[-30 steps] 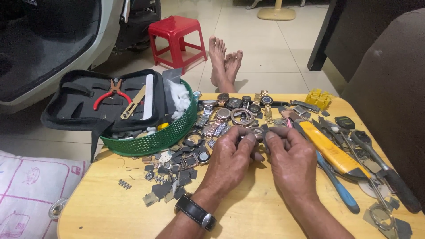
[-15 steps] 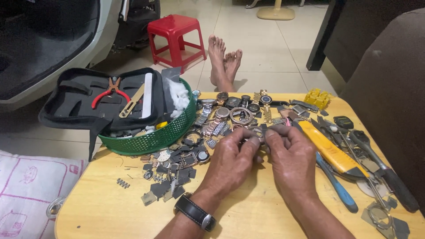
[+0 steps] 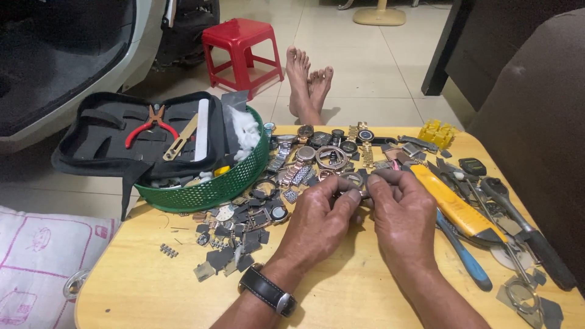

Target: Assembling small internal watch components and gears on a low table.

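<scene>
Both hands pinch one small thing between them: my left hand (image 3: 320, 219) and my right hand (image 3: 403, 214) meet fingertip to fingertip over a round metal watch case (image 3: 353, 181), held just above the middle of the wooden table (image 3: 152, 286), and most of the case is hidden by my fingers, so I cannot tell how firmly it sits. A black wristwatch (image 3: 268, 290) is strapped on the left wrist. Just beyond the case lies a crowd of loose watches (image 3: 317, 146), with dark watch parts (image 3: 237, 234) scattered to the near left and a green basket (image 3: 207, 189) bearing an open black tool case (image 3: 109, 134) at the far left. To the right lie a yellow-handled tool (image 3: 454, 204) and a blue-handled tool (image 3: 469, 262), close to my right hand. As I judge it, the worry is the slim hold: a smooth round case gripped only at the tips could slip and drop into the heap below, where it would be hard to pick out. A sideways move of the right wrist could also knock the yellow-handled tool into the parts beside it.
</scene>
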